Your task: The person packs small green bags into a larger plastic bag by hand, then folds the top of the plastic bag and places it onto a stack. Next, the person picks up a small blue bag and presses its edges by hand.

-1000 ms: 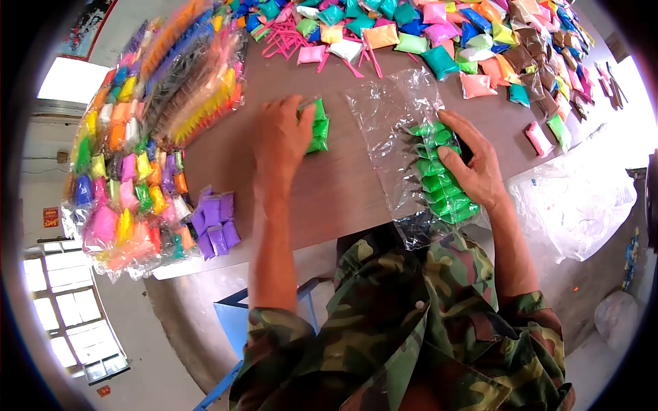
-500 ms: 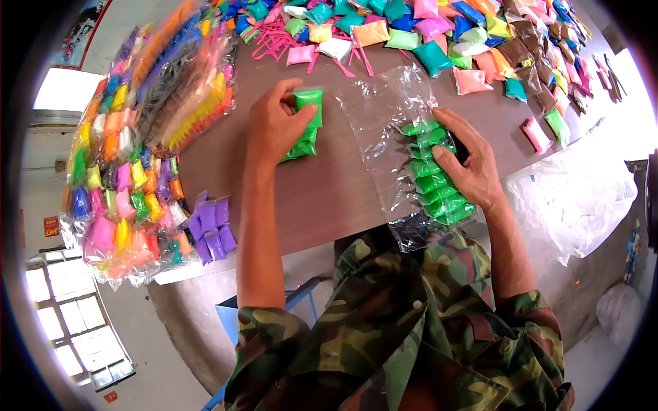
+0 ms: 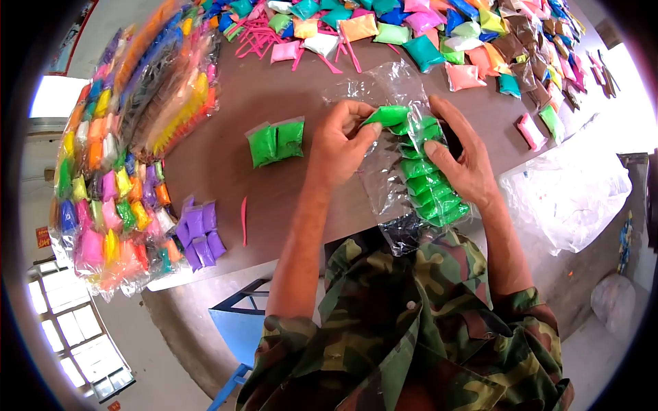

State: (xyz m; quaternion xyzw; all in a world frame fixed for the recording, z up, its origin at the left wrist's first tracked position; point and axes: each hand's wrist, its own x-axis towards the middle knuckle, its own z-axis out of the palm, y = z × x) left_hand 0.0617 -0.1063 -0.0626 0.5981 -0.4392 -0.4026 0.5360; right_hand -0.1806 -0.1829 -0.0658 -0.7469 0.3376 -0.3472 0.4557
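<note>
My left hand (image 3: 343, 144) pinches a small green packet (image 3: 388, 116) at the upper left of a clear plastic bag (image 3: 381, 164). My right hand (image 3: 466, 157) is closed around the bag's right side, thumb across the front. Inside the bag, a row of several green packets (image 3: 426, 183) runs down toward the table's front edge. On the tabletop left of my left hand, two green packets (image 3: 275, 142) lie side by side. A thin pinkish-red stick (image 3: 244, 220) rests nearer the front edge.
Purple packets (image 3: 199, 231) lie at the front left, beside large clear bags of multicoloured packets (image 3: 110, 198). Loose coloured packets (image 3: 425, 51) and pink sticks (image 3: 259, 33) pile along the back. White plastic sheeting (image 3: 565, 195) hangs at the right edge.
My left hand has let go of the green packets on the table and moved right to the bag, where it now pinches another green packet. My right hand stays on the bag.
</note>
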